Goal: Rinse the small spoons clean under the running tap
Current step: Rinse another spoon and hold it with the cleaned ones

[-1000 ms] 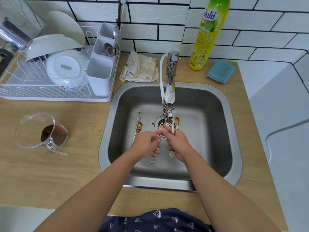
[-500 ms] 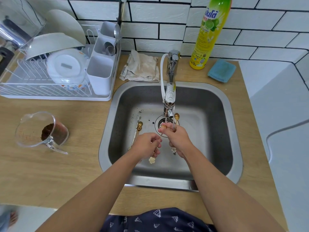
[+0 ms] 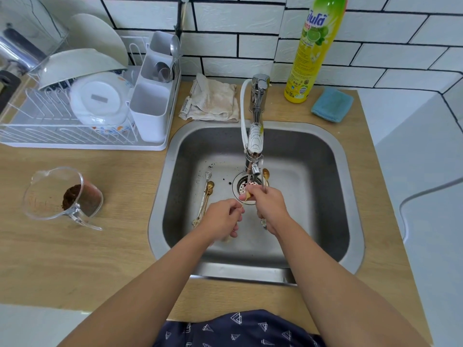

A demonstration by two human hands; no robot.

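Both hands are over the steel sink (image 3: 345, 196), just below the tap (image 3: 256, 136). My left hand (image 3: 221, 219) grips the thin handle of a small gold spoon (image 3: 242, 204), whose bowl end sits under the fingertips of my right hand (image 3: 266, 205). My right hand also holds a second small spoon, its gold bowl (image 3: 265, 173) sticking up beside the spout and its flower-shaped end (image 3: 263, 222) showing below the palm. Water falls from the spout onto the fingers above the drain (image 3: 241, 185). More small spoons (image 3: 206, 194) lie on the sink floor to the left.
A white dish rack (image 3: 82, 144) with bowls and a cutlery caddy stands at the back left. A clear jug with coffee grounds (image 3: 65, 196) sits on the wooden counter. A folded cloth (image 3: 213, 101), a dish soap bottle (image 3: 310, 53) and a blue sponge (image 3: 332, 104) line the back.
Both hands have shifted slightly up toward the spout. My right hand's second spoon has risen, so its gold bowl now shows beside the spout. The left hand stays on the handle.
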